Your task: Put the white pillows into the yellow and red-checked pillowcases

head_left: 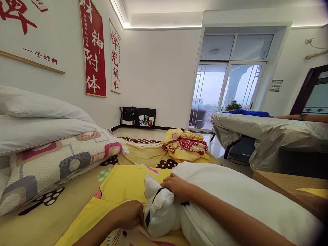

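1. At far left, two white pillows [43, 106] lie one above the other, over a patterned pillow [64, 164] with grey, pink and tan rounded squares. Red and white wall scrolls [96, 51] with large characters hang above.
2. Beneath them spreads the bed [38, 229], its yellowish sheet printed with brown, white-dotted shapes.
3. The left hand [129, 214] comes in from the bottom edge, fingers curled against a yellow cartoon-print pillowcase [128, 181], right beside the bunched end of a white pillow. The fingertips are hidden, so I cannot tell whether they pinch the fabric.
4. The pillowcase lies spread on the bed, partly under that end; a whiskered face shows below the left hand.
5. Against the far wall stands a low black rack [125, 112].
6. The right hand [176, 186] grasps the bunched end of the large white pillow [246, 194], which reaches to the lower right; a dark strip crosses the gathered fabric.
7. Beyond the pillow sits a heap of yellow and red-checked cloth [187, 147], with a sliding glass door [212, 85] behind.
8. At right, a plastic-covered counter [256, 126] bears a blue cloth [247, 112]; another person's forearm [317, 118], wearing a wristband, extends over it.
9. A wooden surface [282, 181] fills the near right corner.
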The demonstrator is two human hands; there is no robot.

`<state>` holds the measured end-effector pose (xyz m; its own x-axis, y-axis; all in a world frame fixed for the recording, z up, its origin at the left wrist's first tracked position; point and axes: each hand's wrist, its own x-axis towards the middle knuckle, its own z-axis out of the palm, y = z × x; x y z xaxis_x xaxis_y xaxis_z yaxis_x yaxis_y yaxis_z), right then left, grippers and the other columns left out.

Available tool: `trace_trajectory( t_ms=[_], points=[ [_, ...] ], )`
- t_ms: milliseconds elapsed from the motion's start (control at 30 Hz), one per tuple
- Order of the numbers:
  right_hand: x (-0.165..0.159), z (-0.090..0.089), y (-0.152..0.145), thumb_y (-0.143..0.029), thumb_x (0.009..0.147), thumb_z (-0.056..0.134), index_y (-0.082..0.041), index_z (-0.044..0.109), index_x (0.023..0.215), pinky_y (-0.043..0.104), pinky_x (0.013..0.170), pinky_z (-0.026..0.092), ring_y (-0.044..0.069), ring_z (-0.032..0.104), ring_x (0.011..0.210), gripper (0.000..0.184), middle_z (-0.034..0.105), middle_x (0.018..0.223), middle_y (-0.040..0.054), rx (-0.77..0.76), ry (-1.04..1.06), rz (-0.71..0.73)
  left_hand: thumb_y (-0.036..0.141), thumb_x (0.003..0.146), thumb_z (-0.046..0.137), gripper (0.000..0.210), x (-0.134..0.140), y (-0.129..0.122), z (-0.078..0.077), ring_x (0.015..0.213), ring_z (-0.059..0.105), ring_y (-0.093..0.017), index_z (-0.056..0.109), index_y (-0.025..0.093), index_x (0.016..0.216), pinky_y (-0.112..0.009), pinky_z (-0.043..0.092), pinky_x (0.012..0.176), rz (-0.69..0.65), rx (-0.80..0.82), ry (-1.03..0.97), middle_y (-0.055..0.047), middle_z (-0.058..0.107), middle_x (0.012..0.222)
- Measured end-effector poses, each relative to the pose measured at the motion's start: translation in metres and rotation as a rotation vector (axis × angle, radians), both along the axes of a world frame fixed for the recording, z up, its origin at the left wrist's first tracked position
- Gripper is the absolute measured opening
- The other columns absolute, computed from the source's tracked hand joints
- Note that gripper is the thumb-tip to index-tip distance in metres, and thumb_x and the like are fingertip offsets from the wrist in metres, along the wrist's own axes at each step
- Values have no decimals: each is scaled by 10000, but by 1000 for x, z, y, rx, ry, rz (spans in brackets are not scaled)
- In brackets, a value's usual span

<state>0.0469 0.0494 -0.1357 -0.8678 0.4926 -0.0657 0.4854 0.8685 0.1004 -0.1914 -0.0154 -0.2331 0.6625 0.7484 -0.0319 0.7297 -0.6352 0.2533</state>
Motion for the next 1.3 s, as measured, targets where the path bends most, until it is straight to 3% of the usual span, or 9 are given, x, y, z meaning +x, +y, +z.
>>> trace_trajectory(
  t_ms=[100,333,433,567,667,800,900,1033,1300],
  points=[
    [-8,-15,5,-214,690,578,-202,589,917,329,758,319,220,622,879,227,667,913,58,8,-18,2,209,795,564,145,-2,17,-3,888,597,-203,696,232,851,-294,427,777,0,208,99,-46,683,936],
    [-11,-16,-16,-257,692,588,-197,591,858,336,745,326,215,638,811,177,687,845,53,38,-61,-39,240,925,488,144,1,43,-22,1009,553,-217,604,203,1002,-333,374,787,-165,515,159,-65,657,1057],
    [-17,-18,-36,-256,701,595,-190,604,847,335,748,336,202,640,767,160,696,827,50,49,-104,-13,214,920,488,144,-1,58,-27,971,558,-225,628,196,948,-353,366,812,-121,515,162,-72,669,1007],
    [-29,-18,-50,-254,714,620,-167,632,863,334,743,368,202,647,761,174,707,830,71,67,-206,40,302,921,493,211,3,80,-20,952,566,-239,657,204,1011,-367,380,837,11,474,127,-91,659,993],
    [-38,-18,-44,-263,725,621,-174,649,874,332,705,412,213,665,759,176,715,832,76,39,-265,29,265,899,520,186,9,95,-11,814,592,-201,696,215,936,-306,401,750,55,438,96,-42,672,819],
    [-59,-23,-18,-259,674,656,-171,666,931,376,693,497,279,686,835,272,721,918,113,17,-313,-150,141,829,548,215,11,106,2,715,591,-166,734,245,807,-256,390,650,112,411,50,-7,660,712],
    [-83,-32,-3,-200,655,668,-147,667,992,441,736,529,315,677,917,341,707,998,163,19,-324,-260,87,803,526,301,6,106,13,736,593,-163,748,282,859,-259,395,664,168,424,22,-9,658,730],
    [-109,-43,0,-185,646,681,-153,690,963,468,820,526,317,662,977,319,708,1010,161,-71,-342,-271,74,833,482,350,5,95,26,829,583,-182,732,271,977,-313,406,765,256,476,7,-41,660,840],
    [-91,-38,26,-173,648,638,-176,637,1140,418,816,544,289,652,1012,492,681,1114,138,-131,-185,-333,134,902,422,281,1,58,26,943,537,-279,698,182,923,-451,374,852,254,552,155,-137,642,969]
  ],
)
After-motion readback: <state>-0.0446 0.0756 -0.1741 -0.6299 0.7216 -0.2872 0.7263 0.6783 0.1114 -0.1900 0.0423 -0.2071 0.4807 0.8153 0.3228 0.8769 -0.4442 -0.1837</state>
